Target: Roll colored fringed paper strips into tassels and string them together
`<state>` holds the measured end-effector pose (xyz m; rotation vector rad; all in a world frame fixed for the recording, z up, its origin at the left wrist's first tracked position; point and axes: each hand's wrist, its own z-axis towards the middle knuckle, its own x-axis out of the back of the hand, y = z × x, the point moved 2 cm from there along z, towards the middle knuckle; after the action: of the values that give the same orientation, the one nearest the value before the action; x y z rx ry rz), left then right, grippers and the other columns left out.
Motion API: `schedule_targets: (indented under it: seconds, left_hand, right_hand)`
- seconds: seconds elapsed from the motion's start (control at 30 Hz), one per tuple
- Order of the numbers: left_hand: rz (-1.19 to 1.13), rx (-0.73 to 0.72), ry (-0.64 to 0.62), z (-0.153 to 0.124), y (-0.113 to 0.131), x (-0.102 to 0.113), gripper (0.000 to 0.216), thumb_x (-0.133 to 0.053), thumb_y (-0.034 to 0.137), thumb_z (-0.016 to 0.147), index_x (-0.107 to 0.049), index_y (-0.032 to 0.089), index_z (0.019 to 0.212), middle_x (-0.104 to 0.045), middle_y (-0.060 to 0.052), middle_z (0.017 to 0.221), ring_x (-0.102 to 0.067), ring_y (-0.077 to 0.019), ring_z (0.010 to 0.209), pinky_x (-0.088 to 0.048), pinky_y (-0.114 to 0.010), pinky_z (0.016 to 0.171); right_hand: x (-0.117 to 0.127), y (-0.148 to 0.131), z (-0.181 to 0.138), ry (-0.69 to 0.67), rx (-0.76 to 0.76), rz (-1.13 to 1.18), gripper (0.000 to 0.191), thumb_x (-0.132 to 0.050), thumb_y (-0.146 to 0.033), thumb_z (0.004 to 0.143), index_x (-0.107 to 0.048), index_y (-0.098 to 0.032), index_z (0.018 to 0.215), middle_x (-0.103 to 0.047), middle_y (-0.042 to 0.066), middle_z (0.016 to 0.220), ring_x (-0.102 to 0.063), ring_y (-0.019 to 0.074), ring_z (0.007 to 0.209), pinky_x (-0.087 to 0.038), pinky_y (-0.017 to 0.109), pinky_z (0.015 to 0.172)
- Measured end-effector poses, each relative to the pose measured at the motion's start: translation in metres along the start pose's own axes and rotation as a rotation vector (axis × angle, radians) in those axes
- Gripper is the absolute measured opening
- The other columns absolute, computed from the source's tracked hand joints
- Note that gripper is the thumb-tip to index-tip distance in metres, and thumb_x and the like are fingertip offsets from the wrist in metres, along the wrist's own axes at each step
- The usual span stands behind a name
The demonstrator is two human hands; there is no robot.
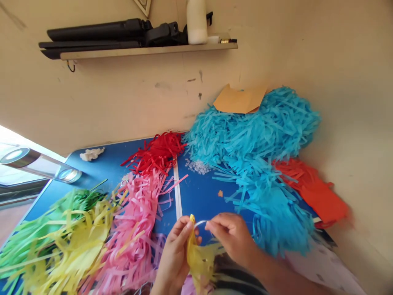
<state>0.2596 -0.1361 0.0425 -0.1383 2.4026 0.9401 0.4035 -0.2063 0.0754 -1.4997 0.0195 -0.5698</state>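
Note:
My left hand [179, 246] is closed around a yellow tissue paper tassel [199, 258], its folded top poking up between thumb and fingers. The fringe hangs down below, towards my lap. To its right, my right hand [231, 233] pinches the end of a thin white string [201, 222]. That string curves across from the top of the tassel to my right fingertips. Both hands are near the front edge of the blue table [202, 196], a short gap apart.
Pink fringe [135, 229], yellow fringe [82, 241] and green fringe [46, 237] lie on the left. Red fringe [159, 149] sits behind. Blue fringe [251, 139] is heaped at right, beside orange-red paper [319, 196]. A clear bottle [46, 166] lies at far left; a shelf [147, 52] hangs above.

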Motion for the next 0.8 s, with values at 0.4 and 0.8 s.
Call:
schedule_targets:
  seconds: [0.4,0.8]
  left_hand:
    - [-0.127,0.014,0.078,-0.0040,-0.0014,-0.0094,0.044,-0.093,0.026,0.048,-0.062,0.017,0.077,-0.065,0.005,0.065,-0.061,-0.0079,0.055,-0.054,-0.020,0.058]
    - [-0.132,0.000,0.085,-0.0038,-0.0047,-0.0058,0.043,-0.093,0.026,0.049,-0.063,0.017,0.079,-0.066,0.005,0.068,-0.062,-0.0078,0.057,-0.054,-0.020,0.060]
  right_hand:
    - [-0.0047,0.0030,-0.0015,0.158,0.204,-0.300,0.041,-0.049,-0.029,0.096,-0.056,-0.019,0.057,-0.051,-0.002,0.050,-0.047,0.0115,0.050,-0.032,0.027,0.055]
    - [-0.0064,0.0038,-0.0044,0.144,0.189,-0.271,0.038,-0.051,-0.026,0.095,-0.056,-0.019,0.058,-0.053,-0.001,0.051,-0.048,0.0111,0.051,-0.030,0.027,0.055]
